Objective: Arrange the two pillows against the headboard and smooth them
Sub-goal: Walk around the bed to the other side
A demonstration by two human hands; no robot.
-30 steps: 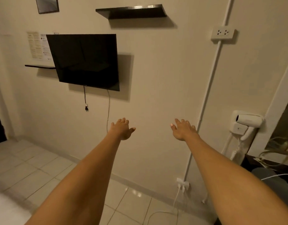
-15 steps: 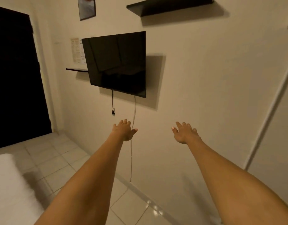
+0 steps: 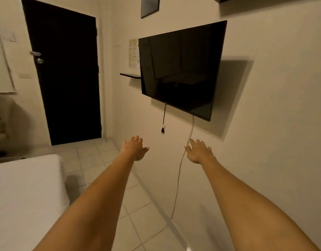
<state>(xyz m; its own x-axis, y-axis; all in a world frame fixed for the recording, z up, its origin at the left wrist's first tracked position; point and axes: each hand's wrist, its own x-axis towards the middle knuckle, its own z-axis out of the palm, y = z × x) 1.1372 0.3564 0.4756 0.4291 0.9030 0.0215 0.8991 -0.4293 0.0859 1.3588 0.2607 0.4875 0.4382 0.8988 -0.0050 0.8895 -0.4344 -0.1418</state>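
Both my arms are stretched out in front of me, above the tiled floor. My left hand (image 3: 134,149) is open, palm down, fingers spread, holding nothing. My right hand (image 3: 198,151) is open the same way, also holding nothing. A white bed corner (image 3: 27,189) shows at the lower left, to the left of my left arm. No pillow and no headboard are in view.
A black wall-mounted TV (image 3: 179,69) hangs ahead on the right wall, with a dangling plug (image 3: 163,130) and a cable (image 3: 179,171) running to the floor. A dark door (image 3: 65,73) stands at the back left. Pale floor tiles (image 3: 143,211) lie between bed and wall.
The view has swung to the left: the TV slid rightwards, the door and the white bed corner came into sight. My hands stay outstretched and open.
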